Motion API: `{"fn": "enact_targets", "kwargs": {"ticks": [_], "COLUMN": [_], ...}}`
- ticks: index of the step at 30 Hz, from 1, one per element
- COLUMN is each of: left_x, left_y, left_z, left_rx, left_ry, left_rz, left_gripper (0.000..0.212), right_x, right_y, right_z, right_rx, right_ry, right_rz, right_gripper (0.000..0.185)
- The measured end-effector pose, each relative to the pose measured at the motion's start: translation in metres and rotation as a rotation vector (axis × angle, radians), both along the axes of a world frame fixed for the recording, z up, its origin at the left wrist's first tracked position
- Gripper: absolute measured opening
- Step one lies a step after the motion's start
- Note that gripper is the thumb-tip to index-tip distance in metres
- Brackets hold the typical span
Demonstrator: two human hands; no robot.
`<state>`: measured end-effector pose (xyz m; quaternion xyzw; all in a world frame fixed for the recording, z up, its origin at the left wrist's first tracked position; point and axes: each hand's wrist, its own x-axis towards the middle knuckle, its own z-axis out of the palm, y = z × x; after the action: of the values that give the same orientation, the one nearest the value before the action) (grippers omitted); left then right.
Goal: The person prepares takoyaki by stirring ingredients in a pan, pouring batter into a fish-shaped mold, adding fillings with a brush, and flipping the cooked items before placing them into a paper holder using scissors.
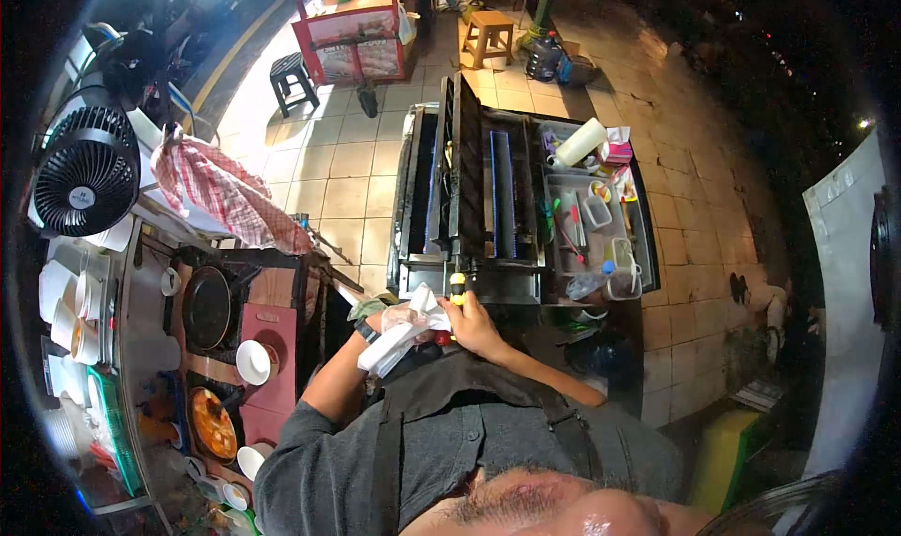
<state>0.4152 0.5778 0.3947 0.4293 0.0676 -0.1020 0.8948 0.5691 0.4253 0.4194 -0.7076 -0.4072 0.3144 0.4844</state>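
My left hand, in a thin clear glove with a dark watch at the wrist, is closed on a crumpled white tissue or cloth. Right beside it, my bare right hand grips a yellow-and-black handle at the near end of a long black metal grill device. Its hinged halves stand raised above a metal frame. A red round knob shows between the hands, close to my apron. What lies under my fingers is partly hidden.
On the left are a round pan, a pan of orange-red food, a white bowl, a fan and a checked cloth. Right of the grill, a tray holds a pale bottle and small containers. Stools stand beyond.
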Motion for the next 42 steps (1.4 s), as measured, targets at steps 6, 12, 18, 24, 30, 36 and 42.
{"fn": "enact_targets", "kwargs": {"ticks": [6,12,18,24,30,36,42], "left_x": [-0.014,-0.013,-0.006,0.002,0.002,-0.003,0.01], "left_y": [0.009,0.009,0.015,0.014,0.014,0.004,-0.005], "left_z": [-0.014,-0.021,-0.033,-0.033,-0.033,-0.037,-0.05], "left_rx": [0.023,0.05,0.095,0.099,0.104,0.149,0.298], "left_ry": [0.007,0.033,-0.028,0.093,0.167,0.258,0.291], "left_rz": [0.039,0.105,0.121,0.103,0.138,0.222,0.229], "left_gripper": [0.081,0.072,0.085,0.083,0.074,0.067,0.06], "right_x": [0.015,0.06,0.108,0.139,0.165,0.191,0.313], "right_y": [-0.007,-0.042,-0.076,-0.093,-0.089,-0.092,-0.007], "right_z": [-0.029,-0.01,-0.036,-0.083,-0.068,-0.098,0.009], "right_rx": [-0.103,-0.274,-0.249,-0.256,-0.522,-0.564,-0.576], "right_ry": [0.047,0.088,0.454,0.586,0.32,0.022,-0.262], "right_rz": [-0.056,-0.126,-0.249,-0.206,0.016,0.257,0.194], "right_gripper": [0.033,0.034,0.014,0.012,0.027,0.045,0.075]}}
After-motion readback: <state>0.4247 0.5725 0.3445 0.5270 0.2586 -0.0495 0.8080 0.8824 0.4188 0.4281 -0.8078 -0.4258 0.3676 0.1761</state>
